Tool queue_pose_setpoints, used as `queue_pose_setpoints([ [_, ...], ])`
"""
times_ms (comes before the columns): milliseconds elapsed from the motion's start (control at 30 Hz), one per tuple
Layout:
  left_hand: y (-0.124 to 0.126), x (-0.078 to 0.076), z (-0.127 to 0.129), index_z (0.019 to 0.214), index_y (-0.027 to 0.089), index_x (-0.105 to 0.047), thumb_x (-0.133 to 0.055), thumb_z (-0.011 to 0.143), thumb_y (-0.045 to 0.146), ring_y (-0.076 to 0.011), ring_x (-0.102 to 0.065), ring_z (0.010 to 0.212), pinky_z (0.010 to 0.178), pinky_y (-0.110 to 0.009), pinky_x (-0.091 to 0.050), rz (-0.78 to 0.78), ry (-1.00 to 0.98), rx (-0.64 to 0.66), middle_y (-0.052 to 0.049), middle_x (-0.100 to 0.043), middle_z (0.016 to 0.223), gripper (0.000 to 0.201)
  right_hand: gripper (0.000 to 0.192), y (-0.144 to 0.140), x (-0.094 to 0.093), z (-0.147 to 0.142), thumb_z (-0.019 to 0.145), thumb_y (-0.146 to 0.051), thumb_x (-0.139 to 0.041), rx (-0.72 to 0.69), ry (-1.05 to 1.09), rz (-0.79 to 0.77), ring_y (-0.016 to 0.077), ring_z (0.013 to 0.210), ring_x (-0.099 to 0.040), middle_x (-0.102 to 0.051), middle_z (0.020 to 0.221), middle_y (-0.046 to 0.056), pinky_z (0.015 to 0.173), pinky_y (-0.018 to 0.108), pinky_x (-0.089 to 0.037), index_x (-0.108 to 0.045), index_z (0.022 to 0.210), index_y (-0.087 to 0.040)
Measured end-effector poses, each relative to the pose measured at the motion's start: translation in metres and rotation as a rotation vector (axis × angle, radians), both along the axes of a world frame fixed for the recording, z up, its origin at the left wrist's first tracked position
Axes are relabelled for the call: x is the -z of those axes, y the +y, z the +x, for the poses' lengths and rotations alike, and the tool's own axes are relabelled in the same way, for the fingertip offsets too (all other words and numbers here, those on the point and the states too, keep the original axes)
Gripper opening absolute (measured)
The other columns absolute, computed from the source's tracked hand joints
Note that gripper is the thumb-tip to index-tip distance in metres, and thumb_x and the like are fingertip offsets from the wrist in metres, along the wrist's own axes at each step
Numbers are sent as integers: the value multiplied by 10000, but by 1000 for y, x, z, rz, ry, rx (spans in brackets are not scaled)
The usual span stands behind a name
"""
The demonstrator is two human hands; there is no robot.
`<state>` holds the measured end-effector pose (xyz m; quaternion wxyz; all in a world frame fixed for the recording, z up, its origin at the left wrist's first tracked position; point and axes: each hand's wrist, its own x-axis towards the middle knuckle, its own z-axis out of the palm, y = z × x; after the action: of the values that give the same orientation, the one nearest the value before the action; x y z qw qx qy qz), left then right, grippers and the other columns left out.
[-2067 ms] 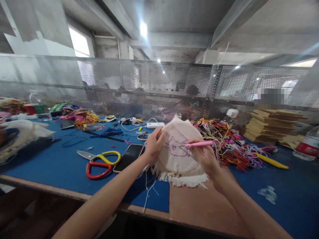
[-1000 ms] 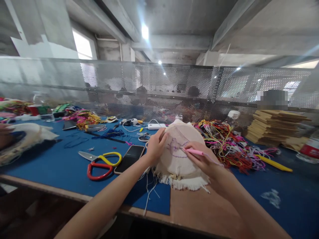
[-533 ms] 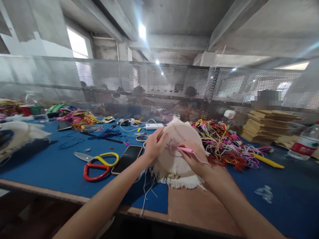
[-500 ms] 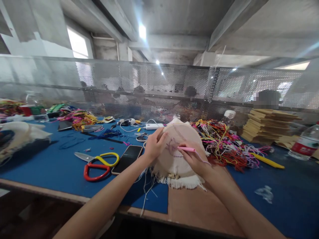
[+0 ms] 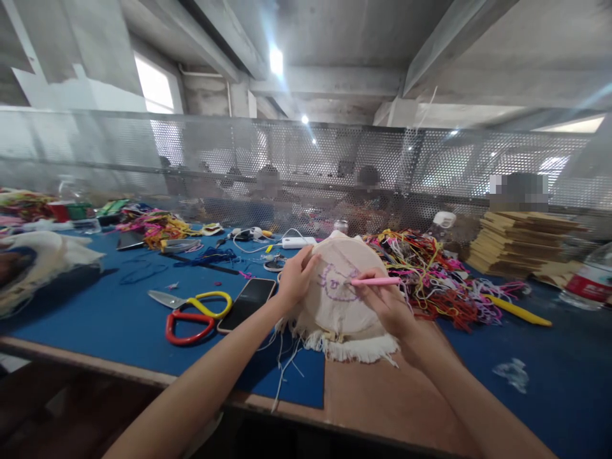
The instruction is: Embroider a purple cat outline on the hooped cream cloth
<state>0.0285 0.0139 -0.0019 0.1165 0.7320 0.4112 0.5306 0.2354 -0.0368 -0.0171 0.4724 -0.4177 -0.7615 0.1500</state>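
A round embroidery hoop (image 5: pixel 356 322) with cream fabric stretched in it stands tilted in front of me, its fringed edge hanging below. Purple stitching (image 5: pixel 335 284) outlines a small shape on the cloth. My left hand (image 5: pixel 297 279) grips the hoop's left rim, the thumb lying over the fabric. In my right hand (image 5: pixel 386 306) is a pink punch needle (image 5: pixel 381 281), held like a pen with its tip at the cloth, right beside the stitching. Pale purple yarn trails near its back end.
Red-and-yellow scissors (image 5: pixel 191 312) and a phone (image 5: pixel 248 305) lie left of the hoop. Tangled yarn (image 5: pixel 437 287), a yellow tool (image 5: pixel 519 310) and a bottle (image 5: pixel 590 280) are on the right. Stacked brown packets (image 5: pixel 516 242) stand before a perforated metal screen (image 5: pixel 306 153).
My right hand and the punch needle have shifted right across the fabric, showing more of the purple stitching. My left hand keeps its grip on the hoop. The view has moved slightly.
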Motion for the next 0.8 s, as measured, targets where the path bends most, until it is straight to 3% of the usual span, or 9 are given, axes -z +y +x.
queue_pose_setpoints([
  [567,0,0,0,1108,176,-579,-410,875,361,-183,-573,887,837,-293,-420,-8,5,-5,-54,-651,1013,343,150,-1,2,6,891,-328,-411,10,-44,76,159,788,-524,-543,859,28,732,315,-429,-513,919,-222],
  [800,-11,-8,2,1055,180,-588,-381,887,357,-155,-556,750,715,-255,-423,40,31,14,-31,-650,875,320,127,3,-1,-1,839,-322,-480,-30,-159,137,183,832,-559,-608,857,21,778,341,-439,-601,855,-286],
])
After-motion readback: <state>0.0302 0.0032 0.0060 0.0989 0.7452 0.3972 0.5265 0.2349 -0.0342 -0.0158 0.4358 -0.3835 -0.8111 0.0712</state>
